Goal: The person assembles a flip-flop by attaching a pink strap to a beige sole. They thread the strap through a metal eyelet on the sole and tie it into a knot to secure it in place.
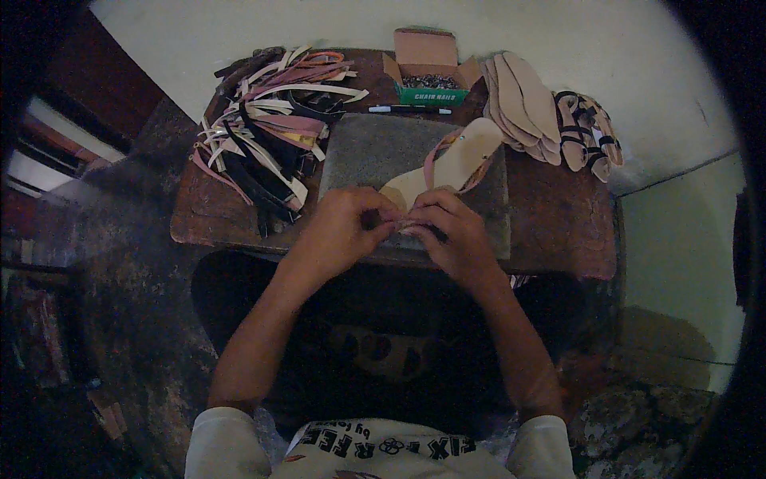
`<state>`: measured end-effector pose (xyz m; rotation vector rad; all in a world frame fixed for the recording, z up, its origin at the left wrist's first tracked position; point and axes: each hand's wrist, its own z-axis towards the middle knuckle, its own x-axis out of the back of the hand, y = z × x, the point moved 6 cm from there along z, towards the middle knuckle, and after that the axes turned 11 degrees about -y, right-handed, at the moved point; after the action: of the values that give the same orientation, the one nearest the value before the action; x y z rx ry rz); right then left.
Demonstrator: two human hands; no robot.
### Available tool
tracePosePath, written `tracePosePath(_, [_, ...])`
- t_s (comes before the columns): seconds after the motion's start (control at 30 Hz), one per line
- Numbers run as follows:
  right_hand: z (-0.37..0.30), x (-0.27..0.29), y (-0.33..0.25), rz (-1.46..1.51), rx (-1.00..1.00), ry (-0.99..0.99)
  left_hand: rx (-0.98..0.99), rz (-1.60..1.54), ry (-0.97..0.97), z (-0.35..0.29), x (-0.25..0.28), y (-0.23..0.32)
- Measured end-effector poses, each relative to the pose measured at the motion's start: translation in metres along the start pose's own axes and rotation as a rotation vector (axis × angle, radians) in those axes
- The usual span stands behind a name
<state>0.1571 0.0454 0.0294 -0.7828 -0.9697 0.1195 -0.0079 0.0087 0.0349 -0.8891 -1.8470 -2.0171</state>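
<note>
A beige sandal sole (471, 152) lies slanted on a grey square pad (359, 148), with a pink strap (432, 162) looped along its upper part. Over the sole's near end my two hands meet. My left hand (351, 222) pinches something small and pale with thumb and fingertips. Opposite it, my right hand (453, 230) is also closed in a pinch at the same spot. The fingers cover most of what they grip; it may be a strap end or the sole's edge, and I cannot make out which.
On the brown wooden table (558, 223) a heap of white, pink and black straps (267, 128) lies left. Behind the pad are a pen (409, 109) and a green box of nails (435, 84). Beige soles (519, 104) and black-strapped sandals (586, 132) lie right, near the wall.
</note>
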Motion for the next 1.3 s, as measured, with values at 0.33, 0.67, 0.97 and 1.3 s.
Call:
tracePosePath(0.33, [-0.001,0.003,-0.005,-0.026,0.075,0.084,-0.222,0.227,0.095,-0.002,0.006,0.019])
tracePosePath(0.67, [0.000,0.001,-0.005,-0.079,0.016,0.027,-0.236,0.301,0.089,-0.002,0.002,0.020])
tracePosePath(0.97, [-0.002,0.000,0.001,-0.044,0.017,0.060,-0.220,0.241,0.082,0.000,-0.001,0.013])
tracePosePath(1.3, [-0.002,-0.001,0.004,-0.065,0.016,0.032,-0.188,0.150,0.083,0.003,-0.005,0.005])
